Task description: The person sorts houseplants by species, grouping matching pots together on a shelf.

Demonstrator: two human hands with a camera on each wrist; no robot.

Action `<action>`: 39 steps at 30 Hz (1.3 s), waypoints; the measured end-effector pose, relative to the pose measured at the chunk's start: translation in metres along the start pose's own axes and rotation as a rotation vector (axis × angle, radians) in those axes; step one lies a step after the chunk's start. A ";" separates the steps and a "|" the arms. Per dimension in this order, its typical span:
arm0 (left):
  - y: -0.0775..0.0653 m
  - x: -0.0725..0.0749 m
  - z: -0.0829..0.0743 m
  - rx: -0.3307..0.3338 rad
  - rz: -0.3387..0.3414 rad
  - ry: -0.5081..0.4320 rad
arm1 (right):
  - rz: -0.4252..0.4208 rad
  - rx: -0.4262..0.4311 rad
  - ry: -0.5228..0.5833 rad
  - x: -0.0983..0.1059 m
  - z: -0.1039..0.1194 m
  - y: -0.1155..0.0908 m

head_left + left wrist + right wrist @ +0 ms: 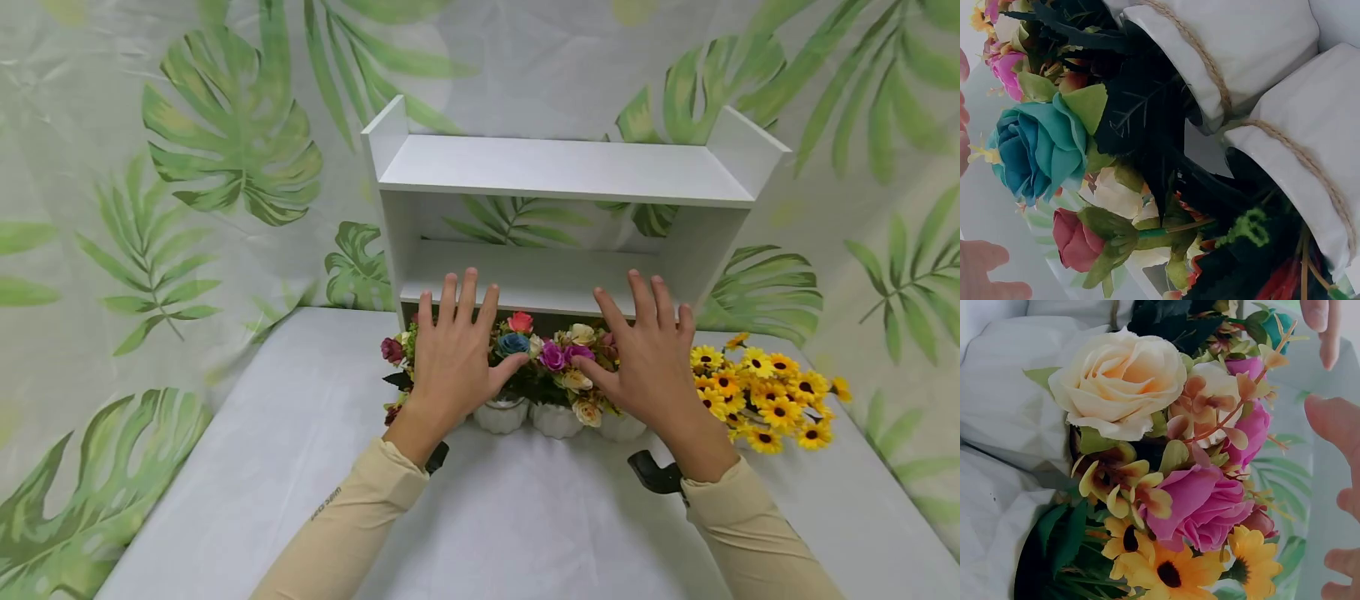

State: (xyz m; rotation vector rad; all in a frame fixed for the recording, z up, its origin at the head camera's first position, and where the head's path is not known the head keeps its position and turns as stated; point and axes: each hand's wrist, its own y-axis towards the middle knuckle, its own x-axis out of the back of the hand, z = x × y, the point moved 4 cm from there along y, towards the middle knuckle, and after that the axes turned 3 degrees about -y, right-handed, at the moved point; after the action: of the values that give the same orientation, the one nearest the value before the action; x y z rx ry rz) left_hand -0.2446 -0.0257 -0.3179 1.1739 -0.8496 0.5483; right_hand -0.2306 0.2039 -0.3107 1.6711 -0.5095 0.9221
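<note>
My left hand (pixel 456 358) and right hand (pixel 654 371) are held palm down with fingers spread, over a row of artificial flowers in white pots. Neither holds anything. Under the left hand are dark red flowers (pixel 392 350), with a blue rose (pixel 513 344) near its thumb. Beside the right thumb are purple roses (pixel 552 357) and cream roses (pixel 587 412). White pots (pixel 501 416) stand side by side below, partly hidden by my wrists. The left wrist view shows twine (pixel 1207 59) around the pots. In the right wrist view, a cream rose (pixel 1124 384) is close.
A white two-tier shelf (pixel 562 171) stands behind the flowers against a leaf-print backdrop (pixel 240 125). Yellow sunflowers (pixel 780 412) spread out to the right of my right hand. A white cloth (pixel 510 533) covers the table. Black straps (pixel 656 472) sit at my wrists.
</note>
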 end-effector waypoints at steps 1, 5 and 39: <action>0.000 0.000 0.000 0.001 -0.004 0.000 | -0.003 0.002 0.003 0.000 0.000 0.001; 0.001 0.000 0.002 -0.006 -0.010 0.008 | -0.015 0.010 0.019 -0.001 0.002 0.002; -0.018 0.042 0.121 -0.018 -0.101 -0.836 | -0.135 -0.067 0.390 0.054 -0.060 -0.061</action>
State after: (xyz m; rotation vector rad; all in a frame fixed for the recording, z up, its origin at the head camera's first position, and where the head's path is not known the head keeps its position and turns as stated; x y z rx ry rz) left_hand -0.2411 -0.1482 -0.2769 1.4345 -1.4817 -0.0670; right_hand -0.1715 0.2859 -0.2998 1.4008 -0.1597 1.0857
